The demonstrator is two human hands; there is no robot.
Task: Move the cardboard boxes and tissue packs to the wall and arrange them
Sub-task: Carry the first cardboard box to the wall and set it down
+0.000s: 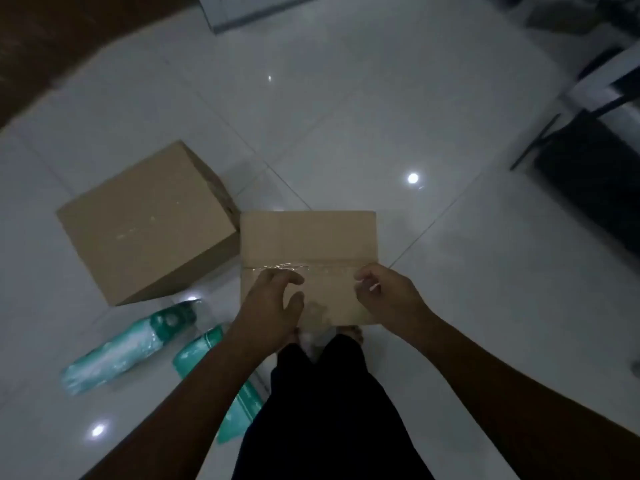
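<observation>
A taped cardboard box (308, 237) lies on the white tiled floor just ahead of my feet. Both hands hover over its near half. My left hand (270, 306) has its fingers spread, and my right hand (384, 292) has its fingers loosely curled; neither holds anything. A larger cardboard box (145, 223) stands to the left, its corner next to the first box. Two green tissue packs lie on the floor at lower left: one (114, 351) in full view, the other (204, 344) partly hidden by my left forearm.
A dark chair with a metal frame (588, 188) stands at the right. A white piece of furniture (242, 12) is at the top edge, and a brown surface (52, 36) fills the upper left. Open tiled floor (346, 116) lies beyond the boxes.
</observation>
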